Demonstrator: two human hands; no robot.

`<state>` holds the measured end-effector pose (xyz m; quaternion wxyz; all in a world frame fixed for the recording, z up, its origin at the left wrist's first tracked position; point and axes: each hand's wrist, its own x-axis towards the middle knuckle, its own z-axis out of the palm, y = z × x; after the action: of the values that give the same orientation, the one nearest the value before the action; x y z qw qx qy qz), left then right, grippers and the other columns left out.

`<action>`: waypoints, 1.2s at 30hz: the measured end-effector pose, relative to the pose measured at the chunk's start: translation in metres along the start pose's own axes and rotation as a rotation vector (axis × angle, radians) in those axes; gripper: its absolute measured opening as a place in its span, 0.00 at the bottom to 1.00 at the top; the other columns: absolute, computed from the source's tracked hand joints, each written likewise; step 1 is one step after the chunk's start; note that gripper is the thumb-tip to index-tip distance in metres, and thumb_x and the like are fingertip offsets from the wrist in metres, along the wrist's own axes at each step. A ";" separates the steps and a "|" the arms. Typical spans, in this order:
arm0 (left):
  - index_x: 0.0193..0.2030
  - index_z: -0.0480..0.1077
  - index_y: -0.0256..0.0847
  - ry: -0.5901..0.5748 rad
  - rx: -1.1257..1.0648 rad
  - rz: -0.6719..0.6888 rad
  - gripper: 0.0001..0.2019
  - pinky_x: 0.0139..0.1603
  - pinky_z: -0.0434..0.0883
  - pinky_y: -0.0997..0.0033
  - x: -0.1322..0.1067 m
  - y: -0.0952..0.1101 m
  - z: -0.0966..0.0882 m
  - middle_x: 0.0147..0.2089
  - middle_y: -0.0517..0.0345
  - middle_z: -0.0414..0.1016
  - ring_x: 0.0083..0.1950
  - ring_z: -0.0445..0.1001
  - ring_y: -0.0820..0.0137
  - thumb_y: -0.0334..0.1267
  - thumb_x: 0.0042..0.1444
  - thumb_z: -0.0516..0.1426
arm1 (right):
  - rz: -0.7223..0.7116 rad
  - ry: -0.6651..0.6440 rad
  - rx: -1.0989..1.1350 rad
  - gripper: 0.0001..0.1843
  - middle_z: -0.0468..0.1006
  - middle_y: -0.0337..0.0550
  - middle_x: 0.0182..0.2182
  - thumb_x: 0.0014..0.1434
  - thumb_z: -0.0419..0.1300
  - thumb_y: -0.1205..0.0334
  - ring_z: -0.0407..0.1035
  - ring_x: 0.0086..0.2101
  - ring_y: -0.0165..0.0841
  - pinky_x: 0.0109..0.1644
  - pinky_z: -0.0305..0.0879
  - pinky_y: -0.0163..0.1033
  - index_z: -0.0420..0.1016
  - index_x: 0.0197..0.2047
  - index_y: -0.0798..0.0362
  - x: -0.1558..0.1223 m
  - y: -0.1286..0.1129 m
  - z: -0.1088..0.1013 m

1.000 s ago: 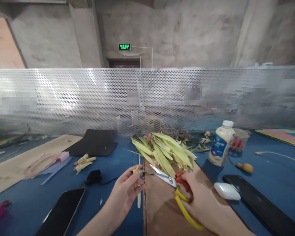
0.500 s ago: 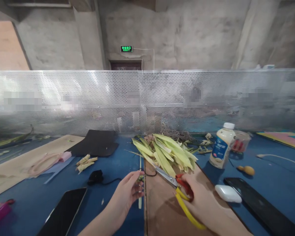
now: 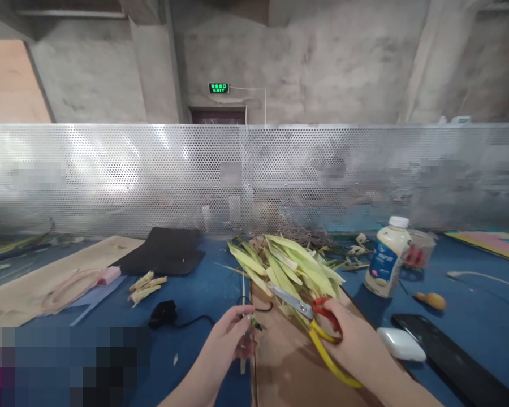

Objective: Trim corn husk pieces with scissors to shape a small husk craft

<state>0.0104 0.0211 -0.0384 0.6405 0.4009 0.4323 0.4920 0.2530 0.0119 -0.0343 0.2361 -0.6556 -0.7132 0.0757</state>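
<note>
My left hand (image 3: 231, 333) is closed, pinching a small green piece of plant (image 3: 258, 324) whose end pokes out to the right of the fingertips. Thin black yarn (image 3: 197, 320) runs to that hand from a black ball of yarn (image 3: 163, 314) on its left, and a loose tail curls beyond the fingers. Wrapped round the red and yellow handles of a pair of scissors (image 3: 306, 310) is my right hand (image 3: 350, 333). The blades point up and left, close together, over pale green corn husks (image 3: 286, 260) heaped on a brown board (image 3: 275, 381).
On the right stand a drink bottle (image 3: 385, 257) and a clear box (image 3: 419, 249). A small gourd (image 3: 429, 299), a white case (image 3: 402, 344) and a black phone-like slab (image 3: 453, 356) lie nearer. Left are dry husk pieces (image 3: 146, 287) and a black sheet (image 3: 161, 251). A perforated metal screen (image 3: 173, 175) closes off the back.
My left hand has turned, and the green piece now sticks out to its right. The scissors have shifted slightly right and down with my right hand. The view has moved a little.
</note>
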 end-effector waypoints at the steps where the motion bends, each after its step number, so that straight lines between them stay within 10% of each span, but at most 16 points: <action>1: 0.39 0.68 0.35 0.001 0.008 -0.002 0.18 0.23 0.66 0.72 0.002 -0.001 -0.001 0.24 0.59 0.72 0.20 0.68 0.74 0.44 0.44 0.61 | -0.003 0.001 0.004 0.17 0.75 0.43 0.38 0.52 0.51 0.56 0.71 0.38 0.40 0.39 0.62 0.41 0.62 0.46 0.50 0.000 0.001 0.001; 19: 0.35 0.68 0.36 0.067 0.039 0.173 0.12 0.29 0.66 0.74 -0.011 0.013 0.007 0.26 0.60 0.73 0.25 0.67 0.76 0.41 0.47 0.60 | -0.286 0.033 -0.101 0.11 0.74 0.42 0.33 0.50 0.55 0.57 0.70 0.33 0.36 0.34 0.59 0.35 0.64 0.39 0.48 -0.008 0.005 0.013; 36: 0.35 0.68 0.37 0.097 0.079 0.238 0.13 0.28 0.66 0.73 -0.009 0.012 0.005 0.26 0.60 0.72 0.25 0.67 0.75 0.43 0.46 0.61 | -0.256 -0.034 -0.153 0.17 0.72 0.47 0.40 0.48 0.53 0.60 0.68 0.39 0.43 0.38 0.62 0.44 0.60 0.44 0.50 -0.005 0.005 0.006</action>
<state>0.0103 0.0145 -0.0246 0.5397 0.4500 0.4312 0.5659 0.2549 0.0088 -0.0429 0.1808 -0.5741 -0.7985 0.0015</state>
